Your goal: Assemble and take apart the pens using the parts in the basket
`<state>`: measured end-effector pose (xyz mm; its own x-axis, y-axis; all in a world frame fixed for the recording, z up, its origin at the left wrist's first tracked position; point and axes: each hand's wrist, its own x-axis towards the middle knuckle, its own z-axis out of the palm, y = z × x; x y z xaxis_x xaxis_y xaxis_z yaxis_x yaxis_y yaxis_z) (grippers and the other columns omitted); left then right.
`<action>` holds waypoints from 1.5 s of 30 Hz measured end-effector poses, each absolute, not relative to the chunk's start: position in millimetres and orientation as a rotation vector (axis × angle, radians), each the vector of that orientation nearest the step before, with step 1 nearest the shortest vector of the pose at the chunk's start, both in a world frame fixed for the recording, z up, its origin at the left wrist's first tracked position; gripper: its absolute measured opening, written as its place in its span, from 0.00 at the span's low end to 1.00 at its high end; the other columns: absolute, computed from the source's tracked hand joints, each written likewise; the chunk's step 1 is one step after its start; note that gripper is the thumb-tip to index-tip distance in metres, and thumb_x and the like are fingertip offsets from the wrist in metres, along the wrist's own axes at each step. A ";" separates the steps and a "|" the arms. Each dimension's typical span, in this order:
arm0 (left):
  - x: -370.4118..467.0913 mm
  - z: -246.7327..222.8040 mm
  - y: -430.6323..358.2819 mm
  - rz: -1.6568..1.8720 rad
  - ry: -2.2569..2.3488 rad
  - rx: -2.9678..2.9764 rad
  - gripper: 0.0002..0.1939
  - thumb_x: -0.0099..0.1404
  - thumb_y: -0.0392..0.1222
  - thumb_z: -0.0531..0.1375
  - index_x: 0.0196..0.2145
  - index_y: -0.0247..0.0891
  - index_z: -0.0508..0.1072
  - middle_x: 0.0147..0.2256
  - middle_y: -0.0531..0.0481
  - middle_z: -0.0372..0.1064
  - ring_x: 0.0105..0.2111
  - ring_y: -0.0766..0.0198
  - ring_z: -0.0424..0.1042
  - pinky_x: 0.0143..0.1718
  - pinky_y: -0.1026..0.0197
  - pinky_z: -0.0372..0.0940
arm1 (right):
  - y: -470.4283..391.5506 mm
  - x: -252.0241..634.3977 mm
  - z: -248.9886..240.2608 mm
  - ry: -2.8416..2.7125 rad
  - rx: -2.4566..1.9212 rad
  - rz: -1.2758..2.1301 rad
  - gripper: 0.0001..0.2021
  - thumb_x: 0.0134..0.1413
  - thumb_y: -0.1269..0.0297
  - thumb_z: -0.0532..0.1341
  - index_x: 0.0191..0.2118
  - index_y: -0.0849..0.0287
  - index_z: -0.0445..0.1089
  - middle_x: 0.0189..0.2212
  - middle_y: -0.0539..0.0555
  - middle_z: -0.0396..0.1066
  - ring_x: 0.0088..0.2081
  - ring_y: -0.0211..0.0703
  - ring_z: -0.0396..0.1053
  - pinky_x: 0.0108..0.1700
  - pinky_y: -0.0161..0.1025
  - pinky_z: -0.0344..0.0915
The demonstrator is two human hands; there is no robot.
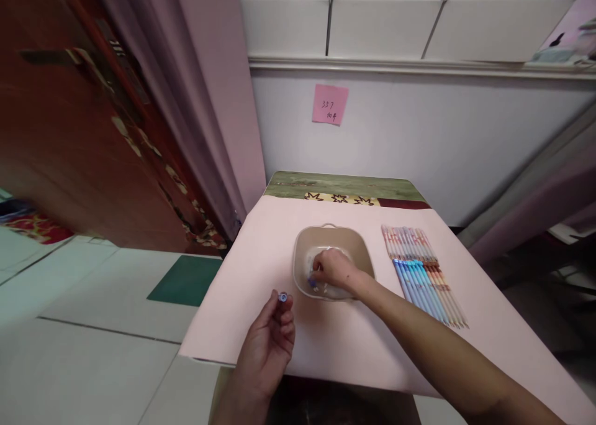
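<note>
My left hand (272,335) is raised at the near edge of the table, left of a beige basin (365,257). Thumb and fingers close round a small blue tube (282,297), seen end-on with its round opening facing up; the fist hides its length. My right hand (334,268) reaches down into the basin, fingers pinched together near its left wall. A small blue piece (312,281) shows at those fingertips, too small to name. Some small whitish bits (325,288) lie on the basin's bottom, partly covered by my hand.
Right of the basin lie two rows of pens: a pale pinkish row (410,243) behind, and a blue-to-brown row (428,293) in front. A pink cloth (261,245) covers the table (344,181), which stands against the wall. A pink note (329,104) is stuck above.
</note>
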<state>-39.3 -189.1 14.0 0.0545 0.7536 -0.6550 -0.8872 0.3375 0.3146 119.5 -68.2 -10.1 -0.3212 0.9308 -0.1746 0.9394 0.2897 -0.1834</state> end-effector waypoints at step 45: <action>-11.7 19.0 -172.6 1.173 0.882 -0.146 0.07 0.66 0.29 0.54 0.40 0.25 0.71 0.33 0.41 0.76 0.20 0.72 0.71 0.19 0.72 0.68 | -82.0 168.8 -12.5 2.636 2.193 -0.679 0.07 0.52 0.65 0.57 0.32 0.59 0.71 0.27 0.53 0.75 0.31 0.43 0.72 0.33 0.35 0.60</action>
